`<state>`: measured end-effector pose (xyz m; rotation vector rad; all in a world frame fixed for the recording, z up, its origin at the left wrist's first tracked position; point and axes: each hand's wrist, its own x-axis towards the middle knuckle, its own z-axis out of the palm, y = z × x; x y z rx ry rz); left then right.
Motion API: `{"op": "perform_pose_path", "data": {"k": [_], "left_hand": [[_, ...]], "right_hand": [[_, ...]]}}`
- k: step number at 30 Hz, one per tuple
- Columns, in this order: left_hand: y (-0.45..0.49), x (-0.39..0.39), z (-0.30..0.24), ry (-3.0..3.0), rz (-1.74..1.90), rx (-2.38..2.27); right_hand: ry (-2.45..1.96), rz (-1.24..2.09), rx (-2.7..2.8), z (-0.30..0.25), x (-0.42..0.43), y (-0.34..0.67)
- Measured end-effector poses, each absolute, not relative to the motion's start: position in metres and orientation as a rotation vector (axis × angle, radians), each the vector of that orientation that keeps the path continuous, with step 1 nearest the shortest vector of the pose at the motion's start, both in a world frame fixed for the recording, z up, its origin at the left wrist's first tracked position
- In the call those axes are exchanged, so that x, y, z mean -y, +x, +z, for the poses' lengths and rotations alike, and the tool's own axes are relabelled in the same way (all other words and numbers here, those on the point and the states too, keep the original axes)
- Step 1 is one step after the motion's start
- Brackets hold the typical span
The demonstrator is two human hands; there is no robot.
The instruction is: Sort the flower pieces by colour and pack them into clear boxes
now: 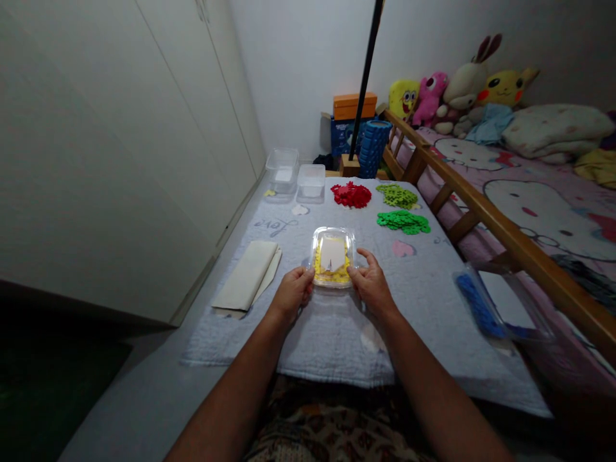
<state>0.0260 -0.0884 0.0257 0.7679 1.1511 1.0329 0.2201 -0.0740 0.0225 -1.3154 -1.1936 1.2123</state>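
A clear plastic container (333, 232) with yellow pieces (332, 276) and a pale label is held in front of me over the middle of the cloth. My left hand (294, 290) grips its near left corner, thumb on top. On the near right corner, my right hand (373, 282) pinches it between thumb and fingers, the index finger sticking out. Beyond it lie a pile of red pieces (352, 195), a pile of yellow-green pieces (396, 196) and a pile of green pieces (403, 222). A folded cream sheet (248, 274) rests left of my left hand.
Clear containers (282, 168) and another clear box (311, 182) stand at the back left. A clear container with blue pieces (479, 305) sits at the right edge. A wooden bed rail (462, 205) runs along the right, white cabinets (144, 141) along the left.
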Motion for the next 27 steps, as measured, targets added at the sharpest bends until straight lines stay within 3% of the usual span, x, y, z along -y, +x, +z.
{"op": "perform_pose_path", "data": {"k": [27], "left_hand": [[0.0307,0.0872,0.0254,0.772,1.034,-1.222]], "right_hand": [[-1.236,1.252,1.133,0.0132,0.0704,0.2165]]}}
